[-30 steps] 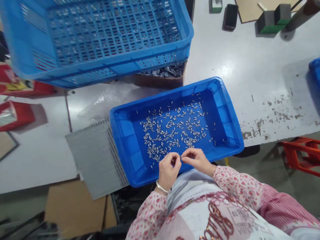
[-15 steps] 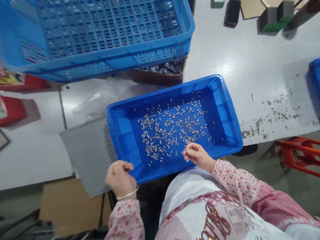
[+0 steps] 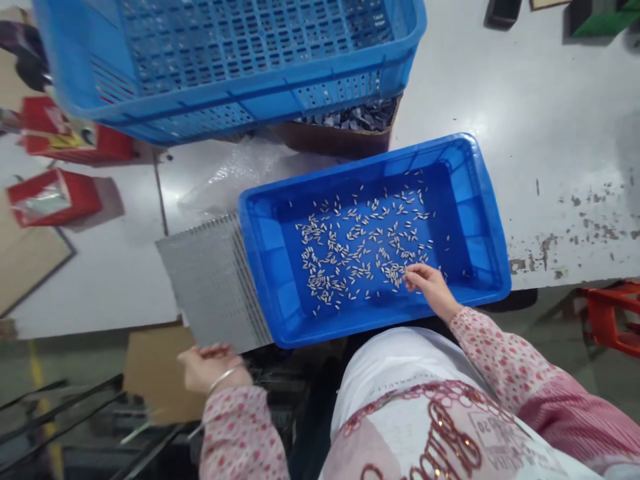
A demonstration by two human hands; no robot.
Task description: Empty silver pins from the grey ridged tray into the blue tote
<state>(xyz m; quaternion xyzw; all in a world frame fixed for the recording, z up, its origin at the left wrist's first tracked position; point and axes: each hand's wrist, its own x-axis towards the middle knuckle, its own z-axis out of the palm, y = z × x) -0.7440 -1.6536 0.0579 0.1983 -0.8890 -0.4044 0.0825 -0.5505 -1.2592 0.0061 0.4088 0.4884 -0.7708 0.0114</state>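
My right hand (image 3: 427, 285) reaches over the near side of a deep blue plastic bin (image 3: 257, 287). Its thumb and fingers are pinched together at a small silver, grain-shaped piece, mostly hidden by the fingertips. Many similar silver pieces (image 3: 320, 283) lie scattered across the bin floor. My left hand (image 3: 213, 369), wearing a bracelet, is off the table's front edge, just below a flat grey ribbed sheet (image 3: 210, 283). Its fingers are curled and slightly blurred, and anything inside them is hidden. Part of the grey sheet disappears under the bin's left side.
Behind the bin, a light blue slotted crate (image 3: 240, 100) rests above a brown box (image 3: 340, 138) of dark chips. Clear plastic film (image 3: 230, 170) lies left of them. Red boxes (image 3: 55, 197) stand far left, an orange stool (image 3: 607, 320) at right, cardboard (image 3: 160, 393) below the table.
My left hand has moved down and left, off the grey sheet's near corner. My right hand stays pinched, shifting slightly over the pieces. The whole view has swung left.
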